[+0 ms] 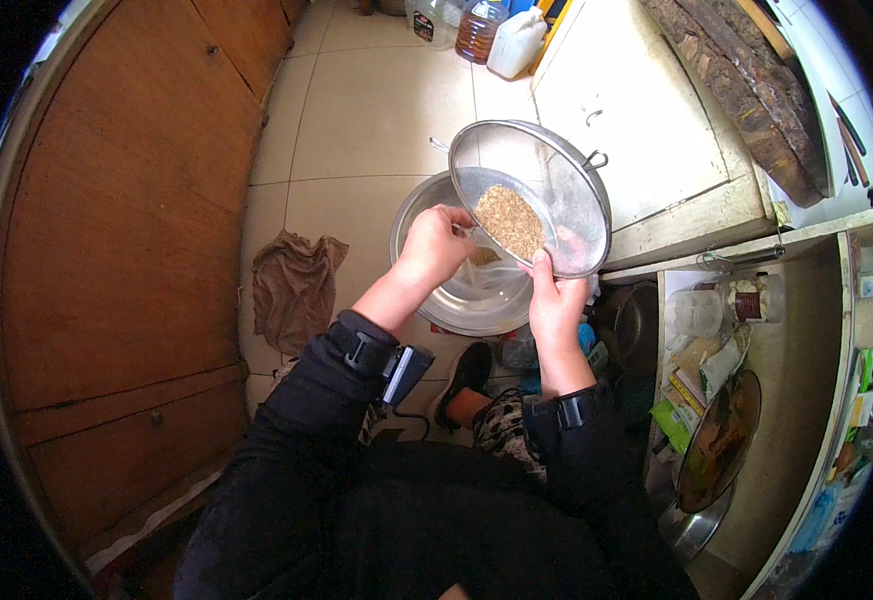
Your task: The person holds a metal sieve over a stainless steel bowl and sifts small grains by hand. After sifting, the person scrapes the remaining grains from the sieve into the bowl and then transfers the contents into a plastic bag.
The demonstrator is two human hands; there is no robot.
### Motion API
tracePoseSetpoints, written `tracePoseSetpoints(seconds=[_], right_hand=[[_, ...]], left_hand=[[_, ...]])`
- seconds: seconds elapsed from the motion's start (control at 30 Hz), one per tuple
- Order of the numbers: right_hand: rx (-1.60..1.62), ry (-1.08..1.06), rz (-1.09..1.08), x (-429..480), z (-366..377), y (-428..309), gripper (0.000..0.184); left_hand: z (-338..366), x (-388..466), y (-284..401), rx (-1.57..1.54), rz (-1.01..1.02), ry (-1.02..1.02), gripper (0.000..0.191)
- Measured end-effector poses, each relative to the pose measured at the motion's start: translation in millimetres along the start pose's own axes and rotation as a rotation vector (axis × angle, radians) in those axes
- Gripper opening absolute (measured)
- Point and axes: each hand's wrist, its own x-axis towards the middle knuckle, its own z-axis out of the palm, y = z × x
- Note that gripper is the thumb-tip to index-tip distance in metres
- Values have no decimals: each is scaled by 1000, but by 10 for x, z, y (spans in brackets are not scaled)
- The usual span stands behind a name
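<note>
My right hand grips the lower rim of a round wire-mesh sieve, thumb on the rim. The sieve is tilted, and a heap of pale tan grain or seed lies in its lower left part. Beneath it stands a wide metal basin. My left hand is over the basin at the sieve's left edge, its fingers bent and close together; they seem to pinch a clear plastic bag that lies in the basin. A little more grain shows inside the basin.
A brown cloth lies on the tiled floor at left, beside a wooden cabinet. Plastic bottles and a white jug stand at the far end. A white cabinet and an open shelf with jars, packets and a round tray are at right.
</note>
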Motion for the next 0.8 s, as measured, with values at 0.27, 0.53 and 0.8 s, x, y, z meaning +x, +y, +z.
tracePoseSetpoints(seconds=[0.27, 0.53, 0.8], right_hand=[[-69, 4, -61, 24, 12, 32, 35], [-102, -3, -60, 35, -26, 53, 31], [-81, -13, -69, 42, -12, 52, 31]], left_hand=[[20, 5, -33, -57, 0, 23, 29], [30, 14, -14, -38, -27, 30, 31], [12, -11, 23, -11, 13, 30, 30]])
